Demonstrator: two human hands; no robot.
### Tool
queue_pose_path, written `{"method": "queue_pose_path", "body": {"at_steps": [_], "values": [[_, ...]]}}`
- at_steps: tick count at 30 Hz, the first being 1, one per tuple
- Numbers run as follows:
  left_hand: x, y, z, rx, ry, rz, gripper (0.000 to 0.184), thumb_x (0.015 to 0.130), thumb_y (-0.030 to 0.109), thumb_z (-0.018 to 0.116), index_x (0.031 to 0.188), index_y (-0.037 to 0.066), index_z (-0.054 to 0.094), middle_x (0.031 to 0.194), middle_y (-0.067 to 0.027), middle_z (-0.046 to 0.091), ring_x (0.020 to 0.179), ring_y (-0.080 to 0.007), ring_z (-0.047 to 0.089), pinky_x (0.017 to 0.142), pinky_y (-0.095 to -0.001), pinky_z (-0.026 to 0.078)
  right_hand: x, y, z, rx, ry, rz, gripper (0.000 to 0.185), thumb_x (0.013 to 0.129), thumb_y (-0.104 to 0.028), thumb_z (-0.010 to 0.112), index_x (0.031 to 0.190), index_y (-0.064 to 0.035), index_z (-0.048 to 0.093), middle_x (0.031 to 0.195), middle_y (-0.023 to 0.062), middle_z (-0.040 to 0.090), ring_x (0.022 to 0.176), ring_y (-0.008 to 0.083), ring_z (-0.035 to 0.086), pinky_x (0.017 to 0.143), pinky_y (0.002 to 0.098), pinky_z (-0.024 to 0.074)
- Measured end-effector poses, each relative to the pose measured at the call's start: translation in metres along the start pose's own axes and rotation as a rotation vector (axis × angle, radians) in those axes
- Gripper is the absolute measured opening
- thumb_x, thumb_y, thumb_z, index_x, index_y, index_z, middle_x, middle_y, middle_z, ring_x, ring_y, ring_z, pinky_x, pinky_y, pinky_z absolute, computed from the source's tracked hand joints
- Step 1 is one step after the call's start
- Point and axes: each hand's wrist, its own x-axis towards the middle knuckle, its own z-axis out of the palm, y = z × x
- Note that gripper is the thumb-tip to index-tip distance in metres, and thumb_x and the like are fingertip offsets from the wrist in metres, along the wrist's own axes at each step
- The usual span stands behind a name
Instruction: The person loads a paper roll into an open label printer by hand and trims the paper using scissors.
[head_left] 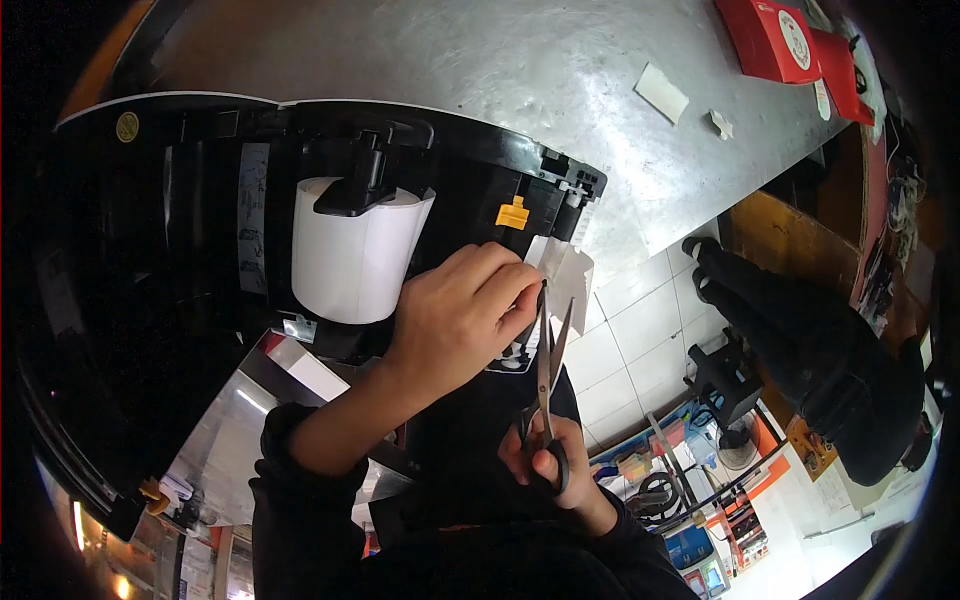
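Observation:
My left hand [455,315] reaches across an open black label printer [460,150], with thumb and fingers closed at the edge of a torn piece of white label paper [570,280]. That paper sticks out at the printer's front end, and the fingers partly hide where it is gripped. Scissors [545,375] are in my right hand [560,465], fingers through the black handles. Their blades stand apart and point up toward the paper and my left fingertips. A thick white label roll [350,255] sits on a black holder inside the printer, left of my left hand.
A yellow tab [513,213] lies inside the printer. Paper scraps [661,93] and a red box [768,40] rest on the metal table [500,60]. To the right, a person in dark clothes [820,350] is near a tiled floor [630,350] and a cluttered display case [690,470].

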Motion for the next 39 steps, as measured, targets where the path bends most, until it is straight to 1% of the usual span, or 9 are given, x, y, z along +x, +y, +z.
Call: {"method": "queue_pose_path", "body": {"at_steps": [7, 9, 16, 18, 22, 24, 26, 31, 39], "values": [[-0.001, -0.001, 0.002, 0.017, 0.005, 0.01, 0.017, 0.069, 0.003, 0.07, 0.081, 0.006, 0.059, 0.077, -0.0029, 0.055, 0.065, -0.017, 0.058, 0.052, -0.0265, 0.048, 0.005, -0.002, 0.008, 0.063, 0.059, 0.028, 0.057, 0.079, -0.059, 0.061, 0.078, -0.0036, 0.05, 0.062, 0.0005, 0.048, 0.051, 0.0074, 0.044, 0.046, 0.0214, 0.0338], [0.0, 0.0, 0.001, -0.001, 0.001, -0.002, 0.017, 0.068, 0.001, 0.071, 0.081, 0.005, 0.061, 0.077, -0.0041, 0.057, 0.064, -0.018, 0.059, 0.052, -0.0269, 0.047, 0.004, -0.003, 0.01, 0.016, 0.101, 0.071, 0.068, 0.074, -0.069, 0.059, 0.082, -0.0016, 0.052, 0.064, 0.0061, 0.053, 0.049, 0.0101, 0.048, 0.045, 0.0217, 0.0351], [0.003, -0.001, 0.002, 0.036, 0.025, 0.01, 0.015, 0.071, 0.003, 0.068, 0.084, 0.005, 0.06, 0.078, -0.0036, 0.056, 0.066, -0.019, 0.058, 0.055, -0.0282, 0.048, 0.016, -0.002, 0.014, -0.135, 0.174, 0.035, 0.065, 0.076, -0.067, 0.058, 0.082, -0.0026, 0.051, 0.064, 0.0047, 0.053, 0.051, 0.0104, 0.05, 0.046, 0.0224, 0.0367], [0.005, 0.0, 0.003, 0.038, 0.042, 0.022, 0.014, 0.072, 0.003, 0.067, 0.085, 0.005, 0.06, 0.079, -0.004, 0.056, 0.067, -0.0195, 0.059, 0.056, -0.0289, 0.048, 0.024, 0.006, 0.013, -0.157, 0.232, -0.082, 0.043, 0.083, -0.047, 0.065, 0.079, -0.0066, 0.052, 0.061, -0.0019, 0.049, 0.05, 0.0064, 0.044, 0.046, 0.0218, 0.0337], [0.001, 0.003, 0.001, 0.016, 0.037, 0.0, 0.016, 0.07, -0.002, 0.07, 0.083, 0.003, 0.063, 0.079, -0.0069, 0.06, 0.064, -0.0206, 0.061, 0.053, -0.028, 0.048, 0.035, -0.042, -0.004, -0.069, 0.507, -0.381, 0.052, 0.077, -0.052, 0.069, 0.076, -0.0024, 0.054, 0.059, 0.0015, 0.052, 0.048, 0.008, 0.047, 0.044, 0.0219, 0.035], [0.001, 0.002, 0.002, 0.04, 0.032, 0.003, 0.015, 0.07, -0.001, 0.07, 0.083, 0.003, 0.063, 0.079, -0.007, 0.06, 0.064, -0.0205, 0.061, 0.053, -0.028, 0.048, 0.017, -0.058, -0.011, -0.133, 0.434, -0.35, 0.056, 0.075, -0.056, 0.069, 0.076, -0.0012, 0.054, 0.059, 0.0024, 0.052, 0.046, 0.0085, 0.047, 0.043, 0.0216, 0.0347], [0.002, 0.003, 0.0, 0.032, 0.019, -0.01, 0.015, 0.071, 0.0, 0.07, 0.083, 0.003, 0.063, 0.079, -0.007, 0.06, 0.065, -0.0205, 0.062, 0.053, -0.0279, 0.048, -0.003, -0.049, -0.011, -0.109, 0.341, -0.264, 0.054, 0.074, -0.052, 0.073, 0.076, -0.001, 0.054, 0.06, 0.0023, 0.053, 0.049, 0.0085, 0.05, 0.044, 0.0211, 0.036], [0.005, 0.004, 0.003, 0.013, 0.054, -0.022, 0.014, 0.071, 0.001, 0.071, 0.084, 0.003, 0.064, 0.079, -0.0068, 0.06, 0.065, -0.0201, 0.062, 0.052, -0.0272, 0.047, -0.005, -0.025, -0.008, -0.069, 0.014, 0.046, 0.045, 0.081, -0.045, 0.069, 0.078, -0.0023, 0.054, 0.066, 0.0015, 0.053, 0.051, 0.0079, 0.049, 0.046, 0.0214, 0.037], [0.002, 0.002, 0.003, 0.006, 0.034, -0.036, 0.014, 0.073, 0.002, 0.071, 0.085, 0.003, 0.064, 0.08, -0.0063, 0.06, 0.063, -0.0185, 0.062, 0.05, -0.0259, 0.047, 0.006, -0.011, 0.002, 0.007, 0.107, 0.039, 0.047, 0.083, -0.048, 0.064, 0.076, -0.0038, 0.052, 0.062, 0.001, 0.05, 0.048, 0.0074, 0.047, 0.043, 0.0205, 0.035]]}}
